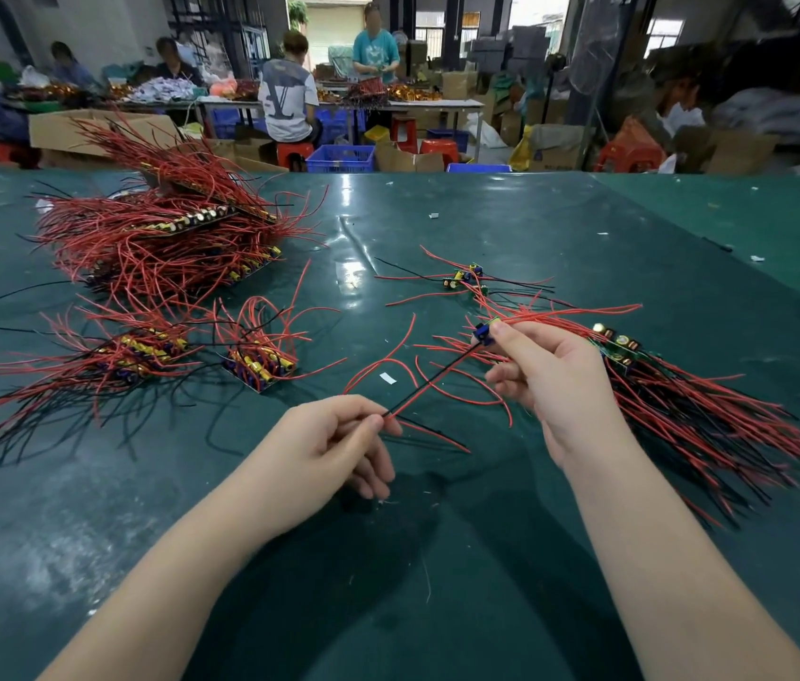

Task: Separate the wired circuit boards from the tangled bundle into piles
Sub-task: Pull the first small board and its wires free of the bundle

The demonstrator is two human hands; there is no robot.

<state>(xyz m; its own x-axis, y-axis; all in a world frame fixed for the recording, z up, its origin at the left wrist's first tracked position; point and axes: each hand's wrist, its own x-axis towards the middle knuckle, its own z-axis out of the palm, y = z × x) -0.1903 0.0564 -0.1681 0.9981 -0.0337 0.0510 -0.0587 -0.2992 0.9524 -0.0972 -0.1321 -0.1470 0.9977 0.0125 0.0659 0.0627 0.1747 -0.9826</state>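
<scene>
Right hand (552, 373) pinches a small blue-capped circuit board (484, 332); left hand (334, 442) pinches its red and black wires (429, 383). A hard tug could snap solder joints.

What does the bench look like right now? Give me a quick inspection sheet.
Surface: green table, glossy, scuffed.
Job's things: large bundle far left; two small piles near left; few loose boards centre; held bundle right.
Clutter: paper scrap, small flecks.
Hands: left hand pinches wire ends; right hand pinches one board.
Cables: red and black wires, tangled.
Surroundings: people at far tables, blue crates, cartons.
</scene>
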